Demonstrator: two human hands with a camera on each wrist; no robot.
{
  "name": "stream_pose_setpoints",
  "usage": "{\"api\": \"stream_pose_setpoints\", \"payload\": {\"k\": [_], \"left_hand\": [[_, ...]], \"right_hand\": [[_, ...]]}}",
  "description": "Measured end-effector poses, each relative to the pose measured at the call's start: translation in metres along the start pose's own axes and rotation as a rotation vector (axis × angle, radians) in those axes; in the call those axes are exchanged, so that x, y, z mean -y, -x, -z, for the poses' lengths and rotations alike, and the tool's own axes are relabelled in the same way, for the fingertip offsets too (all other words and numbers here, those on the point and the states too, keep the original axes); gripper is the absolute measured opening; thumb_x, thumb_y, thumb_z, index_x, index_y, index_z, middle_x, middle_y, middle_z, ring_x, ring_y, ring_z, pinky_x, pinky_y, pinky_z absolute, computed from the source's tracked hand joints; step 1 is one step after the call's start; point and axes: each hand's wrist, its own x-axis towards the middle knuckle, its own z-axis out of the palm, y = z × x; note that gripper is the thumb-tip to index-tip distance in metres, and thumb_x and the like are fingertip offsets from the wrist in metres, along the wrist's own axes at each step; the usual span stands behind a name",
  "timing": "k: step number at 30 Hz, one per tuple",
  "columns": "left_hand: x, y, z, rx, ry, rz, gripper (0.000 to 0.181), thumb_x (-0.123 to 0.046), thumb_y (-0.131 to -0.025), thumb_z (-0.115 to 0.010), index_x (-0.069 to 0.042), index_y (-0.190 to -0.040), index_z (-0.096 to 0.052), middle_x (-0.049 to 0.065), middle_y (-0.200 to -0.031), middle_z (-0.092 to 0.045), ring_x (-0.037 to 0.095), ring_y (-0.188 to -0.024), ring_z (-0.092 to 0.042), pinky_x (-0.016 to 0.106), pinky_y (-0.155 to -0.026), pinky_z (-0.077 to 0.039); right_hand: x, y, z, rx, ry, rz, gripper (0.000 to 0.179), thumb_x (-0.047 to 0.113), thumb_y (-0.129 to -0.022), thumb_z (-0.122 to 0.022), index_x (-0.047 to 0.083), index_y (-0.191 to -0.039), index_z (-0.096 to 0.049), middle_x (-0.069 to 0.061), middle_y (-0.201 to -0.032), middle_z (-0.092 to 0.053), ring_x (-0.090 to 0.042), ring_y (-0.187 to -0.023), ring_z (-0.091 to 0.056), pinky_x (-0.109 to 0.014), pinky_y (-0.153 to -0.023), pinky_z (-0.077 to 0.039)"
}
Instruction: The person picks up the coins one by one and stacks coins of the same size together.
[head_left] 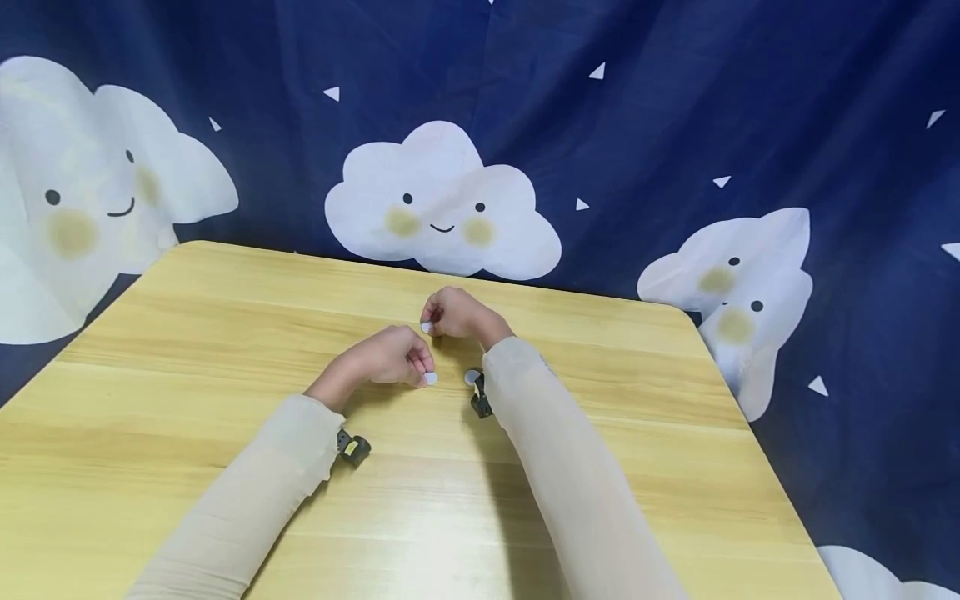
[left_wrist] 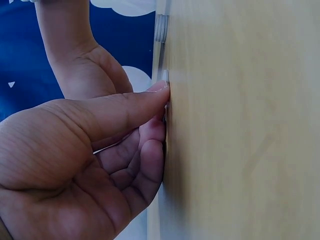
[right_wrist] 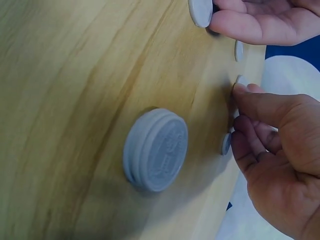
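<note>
My left hand (head_left: 390, 356) pinches a small light-grey disc (head_left: 431, 378) between thumb and fingertips, low over the table. In the left wrist view the edge of this disc (left_wrist: 165, 76) shows past the thumb tip. Farther back, my right hand (head_left: 457, 313) pinches a similar grey disc (head_left: 426, 327), its fingertips close to the tabletop. A short stack of grey discs (right_wrist: 157, 150) sits near the right wrist, with raised marks on the top one. Beside the right hand's lower fingers is another disc (right_wrist: 226, 144), and one more disc (right_wrist: 239, 50) shows between the two hands.
The light wooden table (head_left: 420, 500) has rounded far corners. Behind it hangs a dark blue curtain (head_left: 525, 67) printed with smiling clouds. Small black cameras are strapped at the left wrist (head_left: 354, 448) and right wrist (head_left: 482, 398), the right one close to the disc stack.
</note>
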Motion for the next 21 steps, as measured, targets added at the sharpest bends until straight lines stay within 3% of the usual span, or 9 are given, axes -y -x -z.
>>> {"api": "stream_pose_setpoints", "payload": {"k": [8,17,21], "left_hand": [[0.0002,-0.0002,0.0001,-0.002,0.004,0.008,0.012,-0.003,-0.084,-0.081,-0.004,-0.093,-0.073,0.002,-0.085,-0.069,0.015,-0.081,-0.063,0.031,-0.081,-0.053],[-0.0023,0.0013,0.0018,0.002,0.001,0.015,0.011,-0.005,-0.085,-0.081,-0.005,-0.092,-0.073,0.002,-0.084,-0.069,0.015,-0.080,-0.062,0.031,-0.080,-0.052],[-0.0038,0.0014,0.0023,0.002,0.004,0.024,0.011,-0.004,-0.085,-0.081,-0.004,-0.093,-0.073,0.002,-0.084,-0.068,0.015,-0.080,-0.061,0.030,-0.079,-0.052]], "right_hand": [[-0.0002,0.0019,0.0008,-0.021,-0.011,0.030,0.011,0.001,-0.091,-0.074,0.006,-0.100,-0.069,-0.004,-0.094,-0.070,-0.015,-0.090,-0.061,-0.026,-0.084,-0.050],[-0.0027,0.0044,0.0008,-0.144,-0.050,0.067,0.008,0.003,-0.097,-0.068,0.005,-0.099,-0.075,-0.005,-0.098,-0.075,-0.016,-0.093,-0.067,-0.026,-0.087,-0.052],[-0.0019,0.0063,0.0031,-0.160,-0.049,0.075,0.009,0.003,-0.097,-0.067,0.005,-0.101,-0.075,-0.005,-0.099,-0.075,-0.015,-0.092,-0.067,-0.026,-0.084,-0.052]]}}
